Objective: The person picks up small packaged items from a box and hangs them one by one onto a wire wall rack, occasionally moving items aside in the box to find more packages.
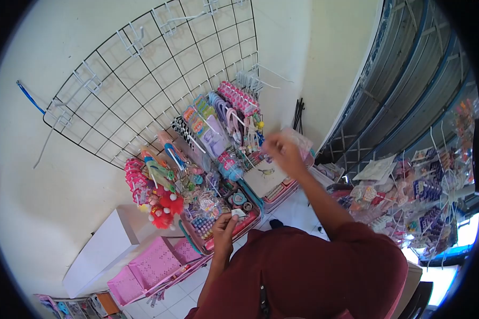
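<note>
My left hand (225, 232) is closed, thumb and fingers pinching a small white card (238, 213) over the near tray of accessories (254, 219). Round trinkets (239, 199) and clear-wrapped beads (201, 226) lie in that tray, just beyond the hand. Raised beside the right end of the hanging goods is my right hand (285, 154), smeared by motion with the fingers curled. Whether it holds anything is not visible. Nearest to it are hanging charms (253, 133) and a box with a pale printed lid (266, 175).
A black wire grid (143, 80) with white hooks leans on the wall. Packs of hair ties (238, 98) and red pompoms (167, 204) hang low on it. Pink baskets (154, 260) stand at lower left. Bagged goods (410, 196) hang at right beside a metal shutter (404, 80).
</note>
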`<state>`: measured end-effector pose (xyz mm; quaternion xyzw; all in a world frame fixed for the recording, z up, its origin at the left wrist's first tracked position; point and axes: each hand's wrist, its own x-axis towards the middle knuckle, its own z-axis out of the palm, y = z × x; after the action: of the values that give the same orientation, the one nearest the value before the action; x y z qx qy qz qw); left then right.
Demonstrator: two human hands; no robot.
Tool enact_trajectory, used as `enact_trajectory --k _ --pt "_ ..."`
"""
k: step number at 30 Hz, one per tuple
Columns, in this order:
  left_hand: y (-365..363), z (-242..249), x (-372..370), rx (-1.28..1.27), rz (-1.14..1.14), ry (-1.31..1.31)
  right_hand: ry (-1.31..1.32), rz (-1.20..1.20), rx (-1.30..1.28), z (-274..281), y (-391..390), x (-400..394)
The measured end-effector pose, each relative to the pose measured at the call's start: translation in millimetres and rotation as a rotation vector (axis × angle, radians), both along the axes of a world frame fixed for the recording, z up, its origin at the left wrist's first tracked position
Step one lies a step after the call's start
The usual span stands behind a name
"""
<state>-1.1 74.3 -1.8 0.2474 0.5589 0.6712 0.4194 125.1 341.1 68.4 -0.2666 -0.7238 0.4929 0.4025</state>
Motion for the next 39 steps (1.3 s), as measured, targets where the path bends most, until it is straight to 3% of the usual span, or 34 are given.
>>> enact_trajectory --k 1,2,5,7,11,13,15,17,20,26,39 --pt "1.6 -2.8 1.5 0.047 0.082 -0.036 -0.147 0.266 0.054 -1.6 -21.1 5.2" --pt "6.1 1.6 1.6 0.113 0.084 0.024 -0.104 0.505 -0.106 -11.0 -47.3 5.7" --pt "19.8 11.5 4.1 0.099 0.145 -0.012 -0.131 0.645 -0.052 -26.9 -87.4 -0.7" --pt "27.3 14.9 2.1 0.126 0.124 0.034 0.017 0.527 0.110 -42.8 -93.2 -6.9" --pt "46.4 31.6 11.1 0.111 0.121 0.014 0.076 0.300 0.072 -19.1 -72.3 -2.8" --pt "51.5 34.0 12.6 0.164 0.136 0.052 0.109 0.107 0.067 5.8 -40.3 6.2" --pt "47.9 19.0 10.4 0.144 0.060 -0.006 0.242 -0.063 -0.131 49.2 -7.1 8.1" --pt "45.0 14.2 11.9 0.112 0.056 -0.026 0.388 -0.129 -0.069 80.4 24.5 9.1" --pt "39.2 7.9 12.9 0.075 0.053 -0.050 0.414 -0.164 0.049 81.7 68.8 1.6" --pt "30.3 0.0 8.9 0.067 0.102 -0.098 0.330 -0.242 0.250 60.9 80.1 -5.4" --pt "11.9 2.3 8.2 0.080 0.191 -0.075 0.406 -0.192 0.163 48.3 115.2 -68.8"
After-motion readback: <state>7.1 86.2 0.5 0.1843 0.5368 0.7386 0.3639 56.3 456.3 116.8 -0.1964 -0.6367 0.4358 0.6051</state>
